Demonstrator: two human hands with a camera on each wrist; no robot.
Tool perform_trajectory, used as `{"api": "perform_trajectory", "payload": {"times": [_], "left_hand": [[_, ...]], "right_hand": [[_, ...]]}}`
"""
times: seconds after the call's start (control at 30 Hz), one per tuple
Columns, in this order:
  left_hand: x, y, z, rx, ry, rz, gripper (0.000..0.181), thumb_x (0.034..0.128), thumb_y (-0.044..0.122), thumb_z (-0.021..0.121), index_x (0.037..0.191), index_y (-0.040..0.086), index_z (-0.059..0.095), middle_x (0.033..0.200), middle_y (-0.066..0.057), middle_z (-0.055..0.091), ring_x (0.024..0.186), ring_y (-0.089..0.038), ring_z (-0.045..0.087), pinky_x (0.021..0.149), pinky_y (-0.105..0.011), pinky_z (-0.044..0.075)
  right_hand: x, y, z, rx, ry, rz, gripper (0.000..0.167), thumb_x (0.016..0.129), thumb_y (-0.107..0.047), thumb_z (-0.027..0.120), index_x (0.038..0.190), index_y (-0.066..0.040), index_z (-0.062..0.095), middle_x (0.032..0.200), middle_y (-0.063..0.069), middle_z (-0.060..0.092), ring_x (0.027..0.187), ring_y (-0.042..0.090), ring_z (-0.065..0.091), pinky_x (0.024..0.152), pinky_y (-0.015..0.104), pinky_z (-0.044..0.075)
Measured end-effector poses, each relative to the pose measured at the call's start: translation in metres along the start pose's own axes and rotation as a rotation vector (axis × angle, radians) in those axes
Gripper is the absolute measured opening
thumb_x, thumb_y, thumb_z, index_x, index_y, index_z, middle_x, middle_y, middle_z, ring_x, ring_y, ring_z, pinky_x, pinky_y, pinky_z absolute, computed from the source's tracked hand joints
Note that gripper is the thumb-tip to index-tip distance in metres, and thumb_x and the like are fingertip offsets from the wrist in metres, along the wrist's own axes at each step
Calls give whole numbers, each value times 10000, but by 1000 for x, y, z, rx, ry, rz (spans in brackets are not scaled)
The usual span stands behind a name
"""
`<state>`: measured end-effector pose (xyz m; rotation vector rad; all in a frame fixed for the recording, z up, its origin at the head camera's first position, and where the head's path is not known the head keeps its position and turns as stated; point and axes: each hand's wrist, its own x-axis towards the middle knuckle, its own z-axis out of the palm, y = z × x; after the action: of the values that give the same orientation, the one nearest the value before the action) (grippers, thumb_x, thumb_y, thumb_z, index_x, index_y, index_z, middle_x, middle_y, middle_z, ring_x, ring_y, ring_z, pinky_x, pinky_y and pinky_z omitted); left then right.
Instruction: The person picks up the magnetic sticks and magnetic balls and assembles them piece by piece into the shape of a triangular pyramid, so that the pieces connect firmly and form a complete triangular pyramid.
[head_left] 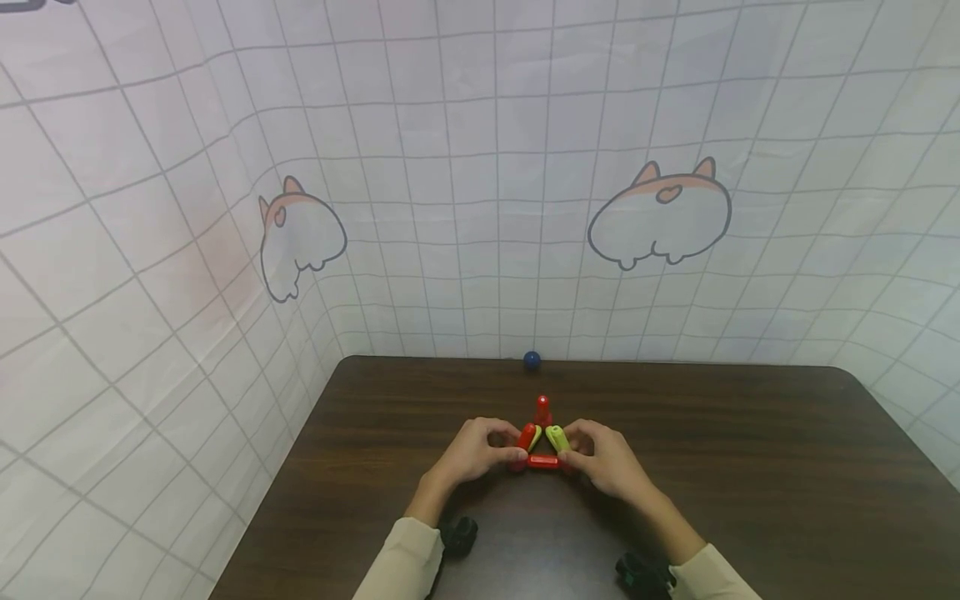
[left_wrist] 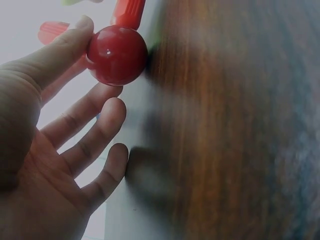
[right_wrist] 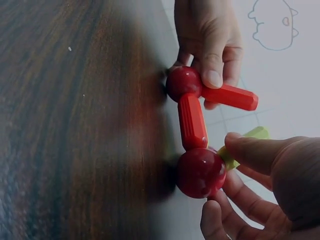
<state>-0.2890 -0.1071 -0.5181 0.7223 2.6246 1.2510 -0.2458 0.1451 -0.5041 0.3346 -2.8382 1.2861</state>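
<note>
On the table sits a frame of rods and red balls. At its near side a red rod (right_wrist: 192, 122) joins the left red ball (right_wrist: 183, 83) to the right red ball (right_wrist: 201, 173). My left hand (head_left: 480, 450) pinches a slanted red rod (right_wrist: 232, 97) close to the left ball, thumb against it. My right hand (head_left: 607, 458) pinches a yellow-green rod (head_left: 557, 438) rising from the right ball. Another red rod (head_left: 543, 406) stands at the back corner. Partly hidden behind the left red rod is a second yellow-green piece (head_left: 536, 435).
A blue ball (head_left: 532, 360) lies at the far edge of the dark wooden table (head_left: 712, 417). Behind the table hangs a white gridded cloth (head_left: 480, 192) with cartoon animal drawings. Dark devices (head_left: 459, 537) are at both wrists.
</note>
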Motion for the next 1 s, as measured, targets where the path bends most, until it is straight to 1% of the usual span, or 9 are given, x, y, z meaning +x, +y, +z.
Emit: {"api": "perform_trajectory", "payload": {"times": [0.23,0.4,0.67,0.8,1.0], "left_hand": [[0,0,1,4,5,-2,265,871,370,816,1054,183,774,900,64,727,775,-69,616,691,-247,519],[0,0,2,18,13,11,266,862,373,824,1031,174,774,879,63,724,763,-66,609,688,-246,511],[1,2,4,24,7,6,240,853,376,833,999,196,775,834,89,697,724,-54,587,643,-234,488],[1,3,4,23,2,-2,204,857,376,830,980,223,774,810,108,682,702,-46,576,617,-226,474],[1,5,5,17,2,-7,185,862,380,826,957,232,771,786,104,661,668,-57,559,580,-228,454]], "right_hand": [[0,-1,1,1,6,5,198,894,-132,787,1075,-120,709,871,-31,661,791,122,582,696,294,468],[0,1,1,-6,7,6,211,890,-115,787,1085,-117,706,900,-25,677,813,117,600,720,299,486],[0,4,-1,-14,19,-3,231,877,-95,794,1090,-111,706,933,-9,691,826,108,619,732,297,507],[-1,5,-1,-13,24,-12,234,870,-89,798,1084,-107,705,939,1,689,826,112,620,735,292,506],[-1,6,-3,-22,23,-19,229,874,-103,799,1082,-111,705,943,2,679,837,115,603,747,303,490]]}}
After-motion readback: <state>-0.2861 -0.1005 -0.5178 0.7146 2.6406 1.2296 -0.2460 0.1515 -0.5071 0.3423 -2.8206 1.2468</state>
